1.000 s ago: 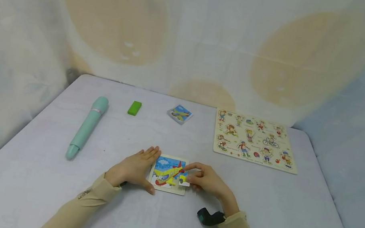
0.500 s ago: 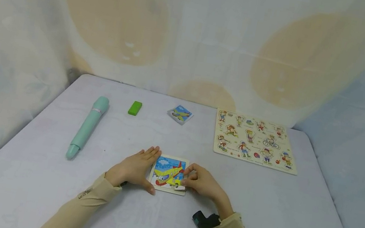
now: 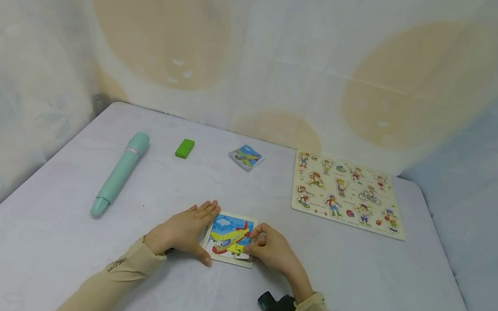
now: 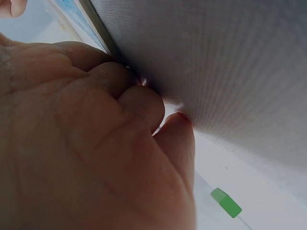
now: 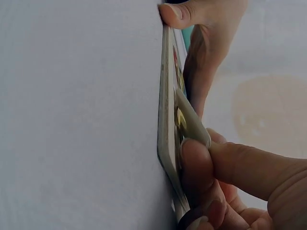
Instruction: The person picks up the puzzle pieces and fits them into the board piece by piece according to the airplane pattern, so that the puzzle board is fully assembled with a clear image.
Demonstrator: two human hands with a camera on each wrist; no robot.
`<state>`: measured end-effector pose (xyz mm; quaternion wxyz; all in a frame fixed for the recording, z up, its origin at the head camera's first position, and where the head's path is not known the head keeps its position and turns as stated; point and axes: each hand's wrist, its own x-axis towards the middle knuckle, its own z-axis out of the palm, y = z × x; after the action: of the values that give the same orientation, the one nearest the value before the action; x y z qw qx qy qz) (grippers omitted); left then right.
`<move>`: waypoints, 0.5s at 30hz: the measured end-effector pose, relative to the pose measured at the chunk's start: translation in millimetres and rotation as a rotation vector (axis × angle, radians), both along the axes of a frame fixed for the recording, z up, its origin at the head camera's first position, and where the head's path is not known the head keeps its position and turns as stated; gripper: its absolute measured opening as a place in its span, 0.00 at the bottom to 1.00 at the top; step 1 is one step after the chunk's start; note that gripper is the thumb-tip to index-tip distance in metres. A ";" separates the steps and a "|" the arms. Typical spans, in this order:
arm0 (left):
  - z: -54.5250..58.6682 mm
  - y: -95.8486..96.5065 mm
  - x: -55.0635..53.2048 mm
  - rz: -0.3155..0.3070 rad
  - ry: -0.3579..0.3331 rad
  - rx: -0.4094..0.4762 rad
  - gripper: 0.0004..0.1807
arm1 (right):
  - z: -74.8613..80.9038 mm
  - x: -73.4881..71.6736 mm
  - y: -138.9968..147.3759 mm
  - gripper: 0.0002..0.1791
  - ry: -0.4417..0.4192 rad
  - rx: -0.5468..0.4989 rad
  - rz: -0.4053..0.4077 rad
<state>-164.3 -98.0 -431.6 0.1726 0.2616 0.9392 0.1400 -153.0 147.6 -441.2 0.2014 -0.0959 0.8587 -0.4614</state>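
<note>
An airplane jigsaw puzzle in a square wooden tray (image 3: 230,262) lies flat on the table. My left hand (image 3: 184,228) rests along the tray's left side, its fingers extended and the thumb near the lower left corner. My right hand (image 3: 276,249) is at the tray's right side. Between thumb and fingers it pinches a puzzle piece (image 5: 192,117), which the right wrist view shows tilted up from the tray (image 5: 164,110). In the head view that piece (image 3: 239,254) is at the lower right of the picture, partly hidden by the fingertips.
Farther back lie a mint-green microphone-shaped stick (image 3: 120,175), a green block (image 3: 184,148) and a small airplane picture card (image 3: 246,157). A wooden board with sports figures (image 3: 347,195) lies at the back right. Curtains hang behind the table and at both sides.
My right hand has moved slightly left, bringing the puzzle piece from the tray's right edge in over its lower right corner. The left hand has stayed in place.
</note>
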 end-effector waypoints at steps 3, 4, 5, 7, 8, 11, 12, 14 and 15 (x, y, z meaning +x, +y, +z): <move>-1.2 0.0 -0.7 0.000 0.003 -0.002 0.69 | 1.2 1.7 -1.9 0.15 0.001 0.007 -0.008; -1.2 0.1 -0.8 0.001 0.004 -0.002 0.69 | 1.4 2.2 -2.5 0.15 0.001 0.009 -0.008; -1.1 0.2 -0.9 0.001 0.005 -0.004 0.69 | 1.5 2.4 -3.0 0.15 0.004 0.012 -0.006; -0.8 0.3 -1.1 0.001 0.006 -0.003 0.69 | 1.6 2.8 -4.0 0.15 0.006 0.028 -0.010; -0.3 0.5 -1.1 0.000 0.005 -0.001 0.69 | 1.5 3.0 -4.4 0.15 0.008 0.039 -0.013; 1.1 0.9 -0.5 -0.001 0.001 0.002 0.68 | 2.6 4.0 -5.9 0.16 0.016 0.074 -0.019; 1.5 0.9 -0.3 -0.002 0.000 0.002 0.68 | 3.4 4.4 -6.5 0.16 0.017 0.081 -0.022; 1.8 1.0 0.0 -0.001 -0.001 0.002 0.68 | 4.8 5.3 -7.5 0.16 0.025 0.092 -0.022; 1.8 1.0 0.1 -0.001 -0.001 0.001 0.68 | 5.8 5.7 -8.1 0.16 0.027 0.095 -0.024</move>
<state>-164.2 -97.0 -429.8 0.1729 0.2619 0.9390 0.1407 -147.3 139.5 -435.5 0.1883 -0.0821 0.8835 -0.4210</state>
